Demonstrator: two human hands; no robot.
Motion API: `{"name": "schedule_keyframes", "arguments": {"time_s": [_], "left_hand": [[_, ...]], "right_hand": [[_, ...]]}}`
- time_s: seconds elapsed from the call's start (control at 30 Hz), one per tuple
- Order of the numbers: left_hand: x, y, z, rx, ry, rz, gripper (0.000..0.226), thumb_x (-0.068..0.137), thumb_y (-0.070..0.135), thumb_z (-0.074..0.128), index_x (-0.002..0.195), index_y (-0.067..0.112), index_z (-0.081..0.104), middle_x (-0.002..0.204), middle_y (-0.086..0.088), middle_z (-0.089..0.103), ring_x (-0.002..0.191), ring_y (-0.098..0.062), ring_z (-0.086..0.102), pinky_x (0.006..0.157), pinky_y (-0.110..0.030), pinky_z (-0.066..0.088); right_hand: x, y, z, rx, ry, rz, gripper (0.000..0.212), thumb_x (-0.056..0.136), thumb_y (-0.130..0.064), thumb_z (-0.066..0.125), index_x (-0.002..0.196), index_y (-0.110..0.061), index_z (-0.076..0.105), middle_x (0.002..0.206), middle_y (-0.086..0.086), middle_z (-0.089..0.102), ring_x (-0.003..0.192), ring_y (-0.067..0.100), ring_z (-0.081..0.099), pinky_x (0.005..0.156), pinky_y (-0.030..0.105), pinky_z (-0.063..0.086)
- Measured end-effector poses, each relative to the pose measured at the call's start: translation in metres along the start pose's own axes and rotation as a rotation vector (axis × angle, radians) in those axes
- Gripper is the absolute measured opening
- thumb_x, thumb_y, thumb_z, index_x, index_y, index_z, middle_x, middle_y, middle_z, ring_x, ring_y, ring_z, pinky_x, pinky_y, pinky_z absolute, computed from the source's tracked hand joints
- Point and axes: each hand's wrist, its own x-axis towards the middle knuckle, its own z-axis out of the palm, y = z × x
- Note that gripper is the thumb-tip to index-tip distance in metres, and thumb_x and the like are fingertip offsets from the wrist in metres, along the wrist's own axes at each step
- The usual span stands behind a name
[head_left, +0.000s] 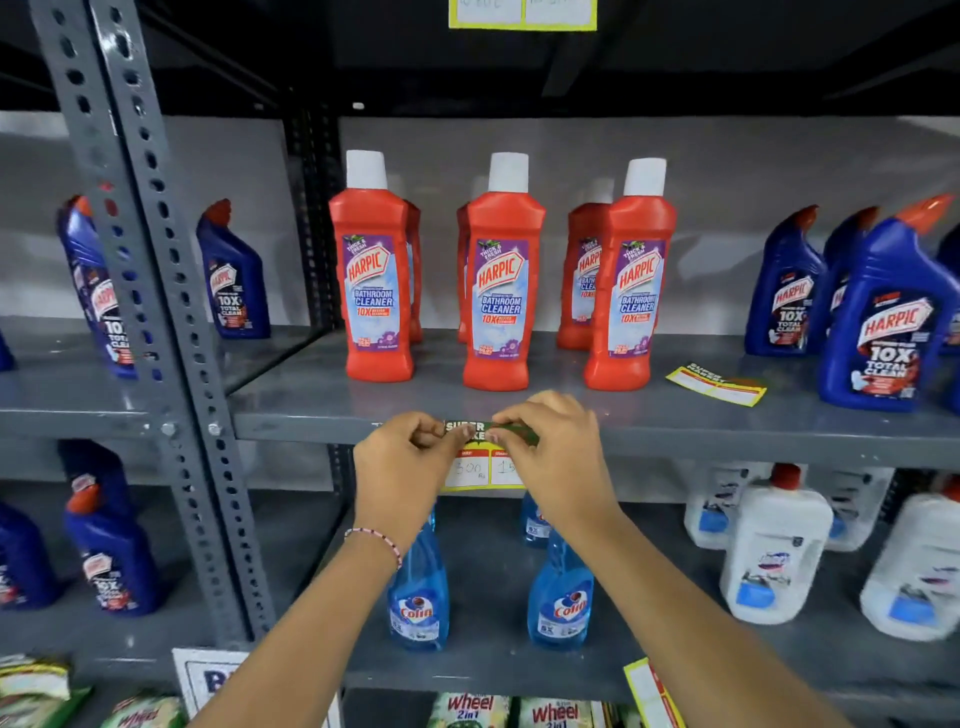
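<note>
- Hanging against the front lip of the grey shelf (727, 434), the price tag (480, 465) is being held by its green top strip, just below and in front of the middle red cleaner bottle (498, 291)
- The strip's left end is being pinched by the left hand (402, 467), whose fingers are being curled narrowly onto it
- The strip's right end is being pinched in the same way by the right hand (558, 457) (its thumb is hidden behind the knuckles, so the exact contact cannot be told)
- The tag is being met straight ahead, between the two hands; neither hand is being shown as clearly nearer, though more of the tag is being covered by the right one
- The strip's long axis is being laid level, left to right, along the shelf lip, while the white price panel is being left to hang downward with its printed face pointing out towards the person
- The coming move is being judged as a pressing of the strip onto the lip, and it is being taken to turn on the strip lying parallel to that edge
- A second, loose tag (717, 384) is lying flat on the shelf top to the right, well apart from both hands, and blue spray bottles (418, 597) are being partly hidden by the forearms on the shelf below
</note>
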Motion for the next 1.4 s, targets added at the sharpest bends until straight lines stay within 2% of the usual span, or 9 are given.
{"name": "schedule_keyframes", "arguments": {"time_s": [0.23, 0.4, 0.63, 0.8, 0.93, 1.07, 1.17, 1.3, 1.4], "left_hand": [[0.004, 0.002, 0.0, 0.081, 0.064, 0.323, 0.037, 0.071, 0.01, 0.077, 0.074, 0.035, 0.05, 0.081, 0.013, 0.053, 0.077, -0.011, 0.052, 0.068, -0.029, 0.049], [-0.009, 0.036, 0.034, -0.02, 0.001, 0.5, 0.035, 0.067, -0.014, 0.053, 0.067, 0.019, 0.062, 0.084, 0.009, 0.057, 0.083, -0.011, 0.055, 0.075, -0.021, 0.044], [-0.014, 0.12, 0.145, -0.136, -0.53, 0.284, 0.032, 0.079, -0.007, 0.052, 0.079, 0.016, 0.074, 0.077, 0.009, 0.07, 0.066, 0.006, 0.058, 0.062, 0.003, 0.039], [-0.003, 0.143, 0.199, -0.162, -0.539, 0.064, 0.031, 0.08, -0.003, 0.048, 0.084, 0.012, 0.076, 0.083, -0.007, 0.074, 0.081, -0.02, 0.066, 0.076, -0.028, 0.054], [0.001, 0.137, 0.21, -0.123, -0.49, 0.005, 0.031, 0.077, 0.0, 0.05, 0.079, 0.015, 0.076, 0.068, 0.003, 0.068, 0.081, -0.026, 0.068, 0.076, -0.032, 0.055], [0.001, 0.138, 0.21, -0.165, -0.412, -0.033, 0.018, 0.084, 0.008, 0.06, 0.093, 0.016, 0.073, 0.081, -0.012, 0.076, 0.076, -0.032, 0.072, 0.078, -0.043, 0.06], [-0.006, 0.148, 0.208, -0.323, -0.343, -0.042, 0.024, 0.087, 0.014, 0.067, 0.11, 0.011, 0.067, 0.088, -0.008, 0.074, 0.056, -0.015, 0.068, 0.057, -0.029, 0.06], [-0.032, 0.179, 0.221, -0.376, -0.375, 0.035, 0.014, 0.087, 0.009, 0.066, 0.082, 0.019, 0.073, 0.048, 0.008, 0.065, 0.04, -0.003, 0.053, 0.043, -0.016, 0.048], [-0.064, 0.209, 0.25, -0.364, -0.488, 0.049, 0.01, 0.086, 0.009, 0.067, 0.081, 0.014, 0.074, 0.052, 0.005, 0.068, 0.042, -0.006, 0.059, 0.042, -0.017, 0.049]], "right_hand": [[-0.001, 0.008, -0.022, -0.049, 0.023, 0.127, 0.012, 0.076, -0.02, 0.079, 0.082, -0.027, 0.07, 0.089, -0.008, 0.062, 0.091, 0.014, 0.057, 0.079, 0.037, 0.033], [0.007, 0.031, -0.053, 0.058, 0.056, 0.277, 0.03, 0.078, 0.002, 0.068, 0.088, -0.025, 0.071, 0.089, -0.01, 0.065, 0.078, 0.009, 0.058, 0.082, 0.044, 0.053], [0.027, 0.111, -0.124, -0.382, 0.173, 0.541, 0.024, 0.081, -0.024, 0.068, 0.103, -0.031, 0.067, 0.121, 0.006, 0.058, 0.118, 0.031, 0.047, 0.094, 0.049, 0.036], [0.047, 0.153, -0.145, -0.612, -0.047, 0.771, 0.027, 0.084, -0.038, 0.056, 0.108, -0.029, 0.064, 0.117, 0.009, 0.064, 0.116, 0.034, 0.049, 0.089, 0.046, 0.03], [0.064, 0.173, -0.152, -0.293, -0.071, 0.74, 0.023, 0.08, -0.019, 0.063, 0.1, -0.024, 0.073, 0.108, 0.007, 0.072, 0.101, 0.028, 0.062, 0.09, 0.041, 0.046], [0.06, 0.177, -0.171, 0.156, 0.007, 0.57, 0.029, 0.076, 0.004, 0.073, 0.093, -0.02, 0.078, 0.102, 0.003, 0.075, 0.084, 0.013, 0.066, 0.075, 0.024, 0.054], [0.045, 0.177, -0.19, 0.33, -0.047, 0.443, 0.034, 0.077, 0.006, 0.074, 0.086, -0.026, 0.076, 0.091, -0.001, 0.075, 0.074, 0.001, 0.068, 0.069, 0.017, 0.053], [0.015, 0.193, -0.233, 0.44, -0.019, 0.402, 0.033, 0.08, 0.003, 0.073, 0.095, -0.026, 0.074, 0.095, -0.005, 0.076, 0.083, 0.003, 0.072, 0.067, 0.013, 0.056], [-0.008, 0.213, -0.268, 0.5, 0.075, 0.363, 0.036, 0.077, 0.002, 0.076, 0.103, -0.023, 0.073, 0.099, -0.005, 0.076, 0.088, 0.006, 0.072, 0.067, 0.015, 0.056]]}}
